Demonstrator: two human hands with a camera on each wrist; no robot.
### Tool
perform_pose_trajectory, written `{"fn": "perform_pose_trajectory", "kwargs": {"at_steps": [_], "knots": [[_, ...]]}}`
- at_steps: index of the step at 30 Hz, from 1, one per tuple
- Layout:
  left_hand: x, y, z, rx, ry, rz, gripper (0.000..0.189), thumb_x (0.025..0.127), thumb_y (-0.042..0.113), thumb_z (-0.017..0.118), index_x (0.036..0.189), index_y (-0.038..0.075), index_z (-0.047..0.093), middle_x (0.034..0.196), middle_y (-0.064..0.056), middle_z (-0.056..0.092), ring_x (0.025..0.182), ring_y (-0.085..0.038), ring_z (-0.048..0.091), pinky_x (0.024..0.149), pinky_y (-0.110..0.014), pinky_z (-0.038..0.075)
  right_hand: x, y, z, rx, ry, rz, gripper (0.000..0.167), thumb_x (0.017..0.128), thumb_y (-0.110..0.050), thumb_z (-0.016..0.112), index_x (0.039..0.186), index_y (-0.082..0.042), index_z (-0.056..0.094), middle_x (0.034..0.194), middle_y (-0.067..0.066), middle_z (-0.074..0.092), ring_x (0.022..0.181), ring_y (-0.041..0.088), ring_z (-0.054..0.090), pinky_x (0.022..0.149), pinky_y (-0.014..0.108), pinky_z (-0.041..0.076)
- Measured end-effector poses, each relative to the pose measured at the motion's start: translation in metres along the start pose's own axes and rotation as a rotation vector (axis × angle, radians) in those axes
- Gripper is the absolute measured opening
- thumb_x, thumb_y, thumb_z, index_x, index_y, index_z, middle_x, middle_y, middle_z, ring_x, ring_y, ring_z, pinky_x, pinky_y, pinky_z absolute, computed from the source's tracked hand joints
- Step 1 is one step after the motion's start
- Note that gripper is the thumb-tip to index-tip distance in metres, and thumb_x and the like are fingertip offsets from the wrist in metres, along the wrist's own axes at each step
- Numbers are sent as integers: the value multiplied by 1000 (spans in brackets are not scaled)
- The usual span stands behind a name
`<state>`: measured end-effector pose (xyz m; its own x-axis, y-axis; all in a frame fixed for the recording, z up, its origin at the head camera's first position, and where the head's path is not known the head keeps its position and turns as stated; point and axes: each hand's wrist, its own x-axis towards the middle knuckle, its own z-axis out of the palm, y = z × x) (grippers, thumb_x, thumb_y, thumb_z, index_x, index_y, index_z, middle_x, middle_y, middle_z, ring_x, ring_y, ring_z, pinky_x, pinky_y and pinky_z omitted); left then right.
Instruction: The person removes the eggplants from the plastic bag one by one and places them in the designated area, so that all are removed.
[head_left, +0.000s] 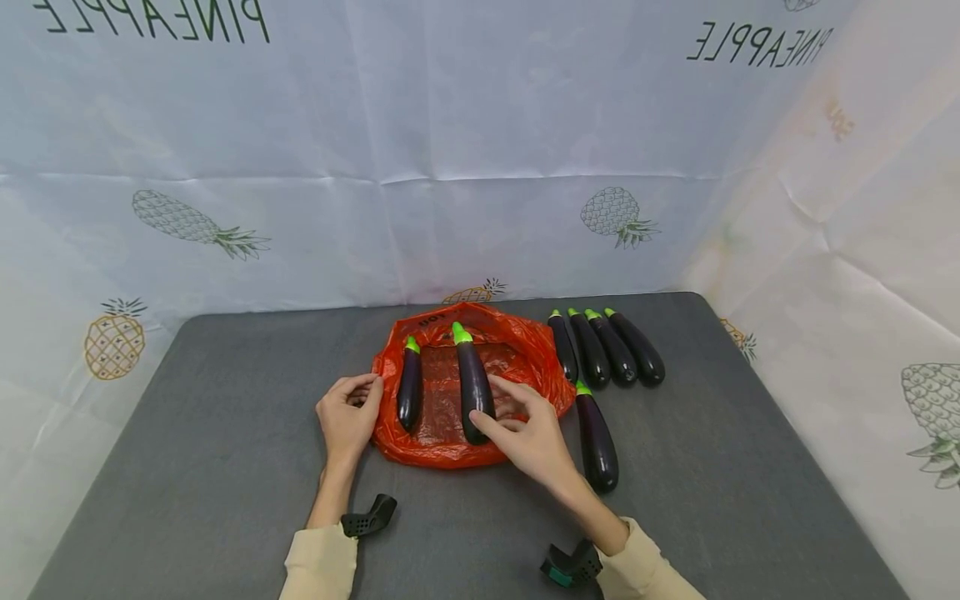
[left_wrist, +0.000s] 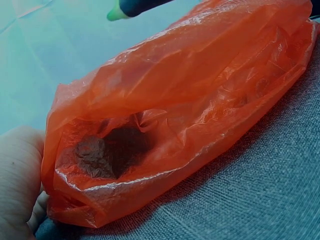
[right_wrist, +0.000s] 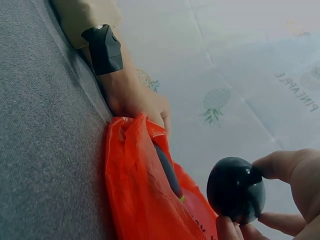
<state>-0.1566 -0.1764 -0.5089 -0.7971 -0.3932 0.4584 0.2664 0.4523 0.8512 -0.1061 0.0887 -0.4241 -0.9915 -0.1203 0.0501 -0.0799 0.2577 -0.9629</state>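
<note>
A red plastic bag (head_left: 438, 454) lies with its mouth spread wide on the grey table. One dark purple eggplant with a bright green cap (head_left: 409, 390) is inside it, on the left. At the bag's left rim, my left hand (head_left: 348, 412) pinches the plastic between thumb and fingers. My right hand (head_left: 536, 437) grips a second eggplant (head_left: 472, 379) near its blunt lower end, cap pointing away from me. The right wrist view shows this held eggplant (right_wrist: 234, 187) raised beside the bag, between thumb and fingers. In the left wrist view its green cap (left_wrist: 117, 12) appears above the bag.
Several eggplants (head_left: 617, 348) lie side by side at the back right of the table (head_left: 720, 467). Another eggplant (head_left: 597, 442) lies nearer, just right of the bag and my right forearm. A white pineapple-print cloth (head_left: 465, 117) hangs behind the table.
</note>
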Motion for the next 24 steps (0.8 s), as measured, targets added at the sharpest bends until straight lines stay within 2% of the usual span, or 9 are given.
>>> {"fn": "perform_pose_trajectory", "kwargs": {"at_steps": [11, 16, 24], "knots": [[-1, 0, 0, -8, 4, 2, 8, 88, 5, 78, 89, -2, 80, 79, -19, 73, 66, 11, 55, 63, -4, 45, -14, 3, -22, -28, 23, -39, 57, 87, -15, 82, 140, -11, 62, 118, 15, 66, 96, 20, 70, 79, 19, 60], [-1, 1, -1, -14, 7, 4, 7, 89, 5, 78, 89, -2, 80, 78, -18, 73, 66, 10, 55, 63, -4, 45, -23, 5, -33, -40, 36, -46, 56, 88, -14, 81, 140, -10, 62, 117, 16, 66, 92, 16, 71, 78, 20, 60], [-1, 0, 0, -9, 4, -1, 7, 89, 6, 78, 89, -1, 80, 78, -18, 73, 66, 11, 55, 63, -4, 45, -34, 9, -51, -103, 68, -11, 57, 87, -15, 82, 141, -13, 62, 121, 12, 64, 91, 8, 68, 80, 19, 60]]}}
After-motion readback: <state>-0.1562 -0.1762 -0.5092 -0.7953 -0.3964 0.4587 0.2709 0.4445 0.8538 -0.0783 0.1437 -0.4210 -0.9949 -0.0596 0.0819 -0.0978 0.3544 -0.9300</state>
